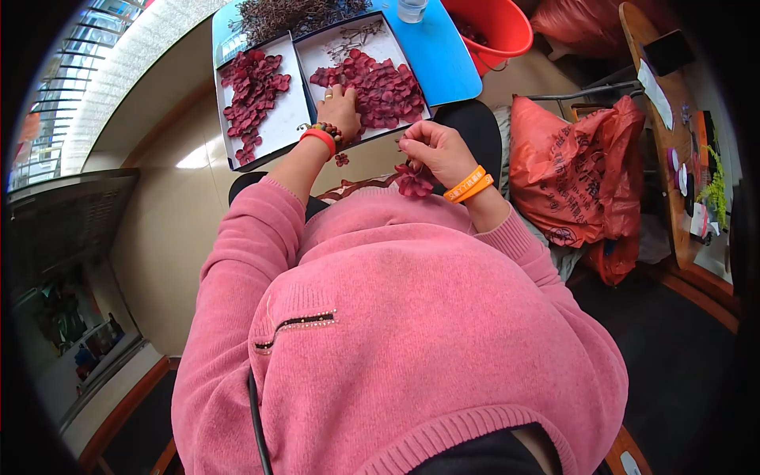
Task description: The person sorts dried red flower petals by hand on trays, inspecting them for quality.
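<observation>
My left hand (340,109) reaches over the near side of the right-hand white box section (315,57). Its fingers are bent down against a pile of dark red petals (392,91); the fingertips are partly hidden, and what they pinch cannot be made out. Close to my lap, my right hand (442,154) pinches a thin stem between thumb and finger, with a dark red flower (414,180) hanging below it. More dark red petals (252,95) lie in the left-hand white box section (273,131). A small petal piece (341,159) shows below my left wrist.
A blue table (451,67) carries the boxes, a heap of thin brown stems (289,17) and a clear cup (412,9). Beyond its right edge is a red bucket (507,32). A red plastic bag (578,170) stands to my right beside a wooden-edged surface (661,103).
</observation>
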